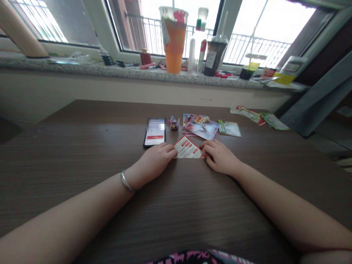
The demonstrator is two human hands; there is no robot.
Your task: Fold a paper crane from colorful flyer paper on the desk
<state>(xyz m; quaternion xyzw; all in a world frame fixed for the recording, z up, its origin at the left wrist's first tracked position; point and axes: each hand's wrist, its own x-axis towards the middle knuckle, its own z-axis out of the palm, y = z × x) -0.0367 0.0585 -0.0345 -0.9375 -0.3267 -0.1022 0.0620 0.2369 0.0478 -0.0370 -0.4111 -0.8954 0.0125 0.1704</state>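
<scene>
A sheet of printed paper (pixel 188 149), white with red borders and red labels, lies folded into a triangle on the table, its point facing away from me. My left hand (pixel 154 160) holds the left corner, fingers together and pressing down on it. At the opposite corner, the curled fingers of my right hand (pixel 220 156) grip the paper. Just beyond my left hand lies a phone (pixel 155 137) with its screen lit and partly blurred out. A small colourful folded-paper piece (pixel 173 124) stands beside the phone. Colourful printed sheets (pixel 202 126) overlap behind the triangle.
The brown table (pixel 82 154) reaches to the wall under the window. Green-and-white papers (pixel 230 128) and more leaflets (pixel 255 116) lie at the back right. On the granite sill (pixel 123 71) stand a tall orange cup (pixel 173 44), a dark drink cup (pixel 214 55) and several bottles.
</scene>
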